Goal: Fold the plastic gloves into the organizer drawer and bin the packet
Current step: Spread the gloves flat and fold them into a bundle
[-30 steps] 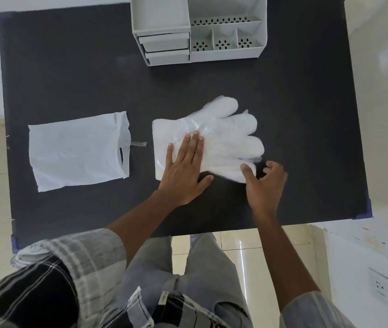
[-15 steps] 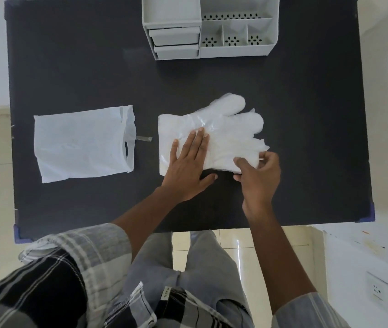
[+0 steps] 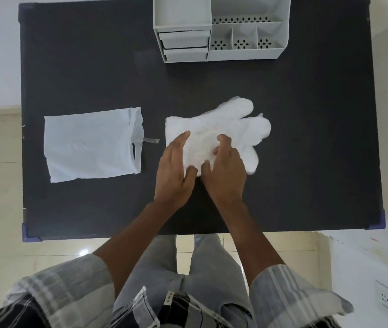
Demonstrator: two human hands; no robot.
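A stack of translucent white plastic gloves [image 3: 242, 129] lies on the black table [image 3: 93, 67], finger ends pointing right. My left hand [image 3: 174, 171] rests with straight fingers on the cuff end of the stack. Beside it, my right hand [image 3: 223, 174] has fingers and thumb curled round a bunched fold of the gloves' lower edge, drawn up over the middle. The empty white packet [image 3: 88, 147] lies flat to the left. At the table's far edge stands the white organizer [image 3: 247, 53], with two closed drawers [image 3: 184, 47] on its left side.
A small strip of tape [image 3: 151, 140] sticks out from the packet toward the gloves. The organizer's right part has several small open compartments. Tiled floor and my legs show below the table's near edge; a wall socket [image 3: 385, 297] is at lower right.
My right hand took the gloves' lower right edge and carried it up and left over the stack. My left hand turned from flat on the gloves to lying along their cuff end.
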